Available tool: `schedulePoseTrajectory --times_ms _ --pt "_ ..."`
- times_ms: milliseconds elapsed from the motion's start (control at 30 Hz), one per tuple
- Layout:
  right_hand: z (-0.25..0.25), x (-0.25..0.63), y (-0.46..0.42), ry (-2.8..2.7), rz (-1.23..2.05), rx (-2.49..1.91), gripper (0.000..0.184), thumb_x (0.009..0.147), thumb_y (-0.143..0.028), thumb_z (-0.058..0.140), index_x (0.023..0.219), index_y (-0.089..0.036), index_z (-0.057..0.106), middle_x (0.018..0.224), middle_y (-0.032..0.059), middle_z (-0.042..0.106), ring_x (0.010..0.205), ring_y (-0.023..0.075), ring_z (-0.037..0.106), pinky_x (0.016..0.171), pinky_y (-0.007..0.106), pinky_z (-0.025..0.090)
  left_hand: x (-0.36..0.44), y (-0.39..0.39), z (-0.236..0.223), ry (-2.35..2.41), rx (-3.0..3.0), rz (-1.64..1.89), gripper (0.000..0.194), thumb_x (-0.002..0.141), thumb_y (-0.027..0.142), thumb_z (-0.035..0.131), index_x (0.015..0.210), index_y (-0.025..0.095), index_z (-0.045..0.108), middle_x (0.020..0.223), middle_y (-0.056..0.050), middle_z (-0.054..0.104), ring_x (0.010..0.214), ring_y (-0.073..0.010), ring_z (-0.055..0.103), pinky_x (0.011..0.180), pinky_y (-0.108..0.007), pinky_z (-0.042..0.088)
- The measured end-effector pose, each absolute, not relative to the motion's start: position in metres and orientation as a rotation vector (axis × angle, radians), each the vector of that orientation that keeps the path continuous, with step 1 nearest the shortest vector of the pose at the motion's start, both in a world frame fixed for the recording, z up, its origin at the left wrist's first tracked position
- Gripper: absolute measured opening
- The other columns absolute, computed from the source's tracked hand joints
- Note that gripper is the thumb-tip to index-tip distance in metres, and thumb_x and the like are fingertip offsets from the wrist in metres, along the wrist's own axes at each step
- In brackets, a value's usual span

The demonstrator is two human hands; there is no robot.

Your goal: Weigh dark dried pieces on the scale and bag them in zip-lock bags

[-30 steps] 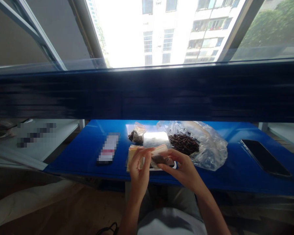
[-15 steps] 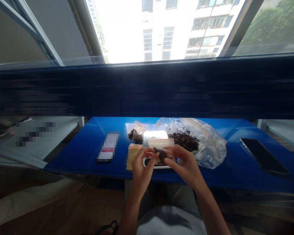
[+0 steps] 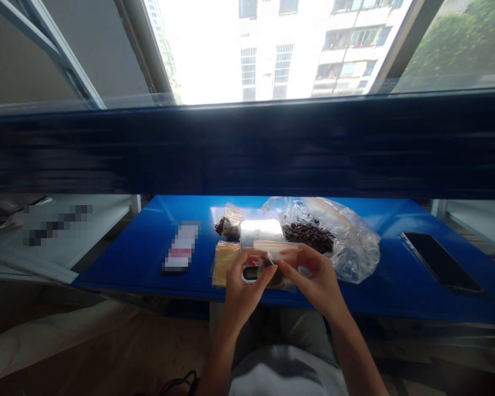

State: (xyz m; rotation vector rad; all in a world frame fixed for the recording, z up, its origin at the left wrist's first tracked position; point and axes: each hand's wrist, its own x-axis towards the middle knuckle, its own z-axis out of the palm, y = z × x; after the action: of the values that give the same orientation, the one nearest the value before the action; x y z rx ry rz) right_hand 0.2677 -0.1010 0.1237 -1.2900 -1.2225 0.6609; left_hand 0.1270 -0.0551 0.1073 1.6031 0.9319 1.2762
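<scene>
Hands [image 3: 247, 289] pinch a zip bag [image 3: 274, 250] by the blue table edge [image 3: 148, 291].

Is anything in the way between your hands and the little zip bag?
No, nothing visible is in the way. The left hand and right hand both touch the small zip-top plastic bag directly, pinching it between their fingers.

The glossy blue tabletop [image 3: 119, 269] carries a blurred-out packet [image 3: 180, 247], a small clear zip bag of dark brown pieces [image 3: 230, 224], a flat tan packet [image 3: 224, 267], a flat silver-topped rectangular slab [image 3: 260, 232], a large crumpled clear plastic bag of dark brown pieces [image 3: 350, 247], and a black smartphone [image 3: 440, 262] near the right edge.
</scene>
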Motion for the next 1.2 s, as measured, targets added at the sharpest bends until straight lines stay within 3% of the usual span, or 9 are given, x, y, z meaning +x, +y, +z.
schedulePoseTrajectory --times_ms 233,433,667,867,967,1200 --pt "0.1266 0.2670 -0.1008 -1.291 0.606 -1.298 0.016 0.077 -0.035 0.069 0.073 -0.020 0.068 0.068 0.0028 0.069 0.063 0.0155 0.063 0.055 0.026 0.049 0.1237 -0.0500 0.1098 0.932 1.600 1.329 0.011 0.075 0.028 0.070 0.069 0.018 0.071 0.074 -0.003 0.067 0.081 -0.0169 0.063 0.077 -0.027 0.049" --pt "0.1245 0.2691 -0.0990 -1.253 0.630 -1.308 0.018 0.072 -0.034 0.074 0.081 -0.020 0.068 0.074 0.0029 0.070 0.064 0.0154 0.063 0.055 0.025 0.049 0.1240 -0.0496 0.1039 0.869 1.558 1.261 0.011 0.077 0.027 0.068 0.073 0.018 0.073 0.079 -0.005 0.069 0.084 -0.0179 0.064 0.082 -0.028 0.050" --pt "0.1237 0.2693 -0.1001 -1.211 0.670 -1.324 0.025 0.069 -0.035 0.076 0.086 -0.019 0.067 0.057 -0.0023 0.063 0.051 0.0129 0.058 0.049 0.024 0.046 0.1208 -0.0485 0.1053 0.768 1.574 1.166 0.012 0.077 0.029 0.069 0.075 0.017 0.070 0.091 -0.006 0.066 0.094 -0.0191 0.062 0.087 -0.029 0.047" --pt "0.1217 0.2674 -0.1000 -1.262 0.674 -1.295 0.022 0.077 -0.034 0.070 0.094 -0.021 0.065 0.074 0.0018 0.072 0.065 0.0160 0.067 0.058 0.026 0.051 0.1221 -0.0510 0.1070 0.769 1.520 1.235 0.015 0.078 0.031 0.067 0.074 0.017 0.064 0.092 -0.005 0.063 0.089 -0.0171 0.061 0.079 -0.027 0.048" --pt "0.1218 0.2680 -0.1013 -1.276 0.651 -1.299 0.022 0.079 -0.033 0.068 0.097 -0.022 0.064 0.072 0.0006 0.071 0.065 0.0158 0.066 0.061 0.027 0.052 0.1221 -0.0516 0.1075 0.779 1.528 1.356 0.011 0.080 0.028 0.066 0.076 0.018 0.066 0.093 -0.005 0.064 0.091 -0.0169 0.061 0.078 -0.027 0.049" --pt "0.1241 0.2657 -0.1051 -1.308 0.706 -1.229 0.045 0.069 -0.031 0.078 0.110 -0.025 0.059 0.086 0.0010 0.073 0.077 0.0177 0.069 0.070 0.028 0.055 0.1245 -0.0565 0.1090 0.780 1.593 1.413 0.014 0.081 0.024 0.065 0.068 0.020 0.068 0.090 -0.004 0.066 0.090 -0.0162 0.061 0.080 -0.027 0.048"
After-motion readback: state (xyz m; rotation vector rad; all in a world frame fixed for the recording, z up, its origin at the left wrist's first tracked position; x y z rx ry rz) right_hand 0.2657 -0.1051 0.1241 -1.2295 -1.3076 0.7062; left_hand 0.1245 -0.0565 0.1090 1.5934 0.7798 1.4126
